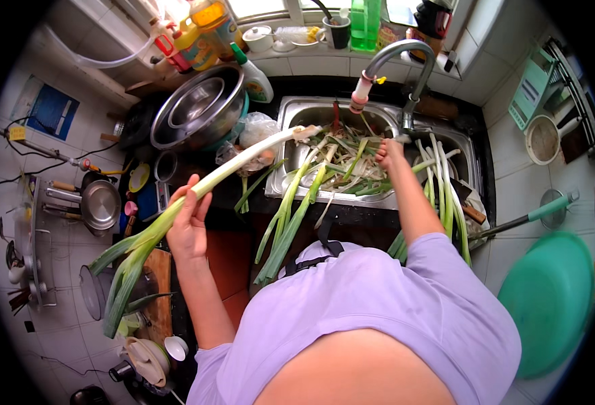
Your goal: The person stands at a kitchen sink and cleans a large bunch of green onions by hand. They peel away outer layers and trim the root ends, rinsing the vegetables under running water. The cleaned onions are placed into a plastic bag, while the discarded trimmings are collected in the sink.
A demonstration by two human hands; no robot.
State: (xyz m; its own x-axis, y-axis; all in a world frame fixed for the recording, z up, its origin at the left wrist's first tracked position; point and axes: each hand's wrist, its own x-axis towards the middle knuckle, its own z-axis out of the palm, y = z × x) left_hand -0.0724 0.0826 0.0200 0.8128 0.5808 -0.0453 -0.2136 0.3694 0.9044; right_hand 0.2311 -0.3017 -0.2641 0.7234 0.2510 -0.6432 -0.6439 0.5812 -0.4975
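My left hand (190, 223) holds a large green onion (242, 161) by the middle of its stalk. Its pale root end points to the sink and its green leaves hang at the lower left. My right hand (389, 153) is over the right side of the left sink basin (274, 187), fingers curled; whether it grips anything is hard to tell. Peelings and leaf scraps (363, 164) lie in that basin, below the faucet (413, 45). Two more green onions (297, 215) hang over its front edge. Several green onions (444, 187) lie across the right basin.
Stacked steel bowls (196, 109) and a plastic bag (259, 131) stand left of the sink. Bottles and a mug (337, 33) line the windowsill. A wooden cutting board (158, 293) lies at the lower left. A green plastic basin (548, 304) is at the right. A wooden-handled knife (473, 213) lies beside the right basin.
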